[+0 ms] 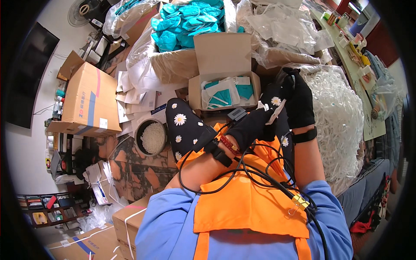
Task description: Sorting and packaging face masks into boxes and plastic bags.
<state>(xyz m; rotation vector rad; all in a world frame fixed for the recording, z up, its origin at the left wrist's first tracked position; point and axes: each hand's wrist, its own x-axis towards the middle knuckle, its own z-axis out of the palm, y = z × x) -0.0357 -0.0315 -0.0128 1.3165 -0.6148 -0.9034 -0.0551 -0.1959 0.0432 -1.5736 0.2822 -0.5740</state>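
Observation:
My left hand [251,128], in a black glove, is closed on a thin white strip [277,112] above my lap. My right hand [302,97], also gloved in black, is raised just right of it, its fingers bent together; whatever they hold is hard to make out. Just beyond my lap stands an open small cardboard box [194,95] with teal face masks [222,96] in clear bags. To the right of my right hand lies a big heap of white straps [336,125] in a plastic liner.
Loose teal masks [186,24] fill a lined carton [173,65] at the back. Clear bags [281,26] fill another carton at back right. On the left are a bowl [138,138] of small white pieces and a tall carton [93,99]. A black cable [212,190] crosses my lap.

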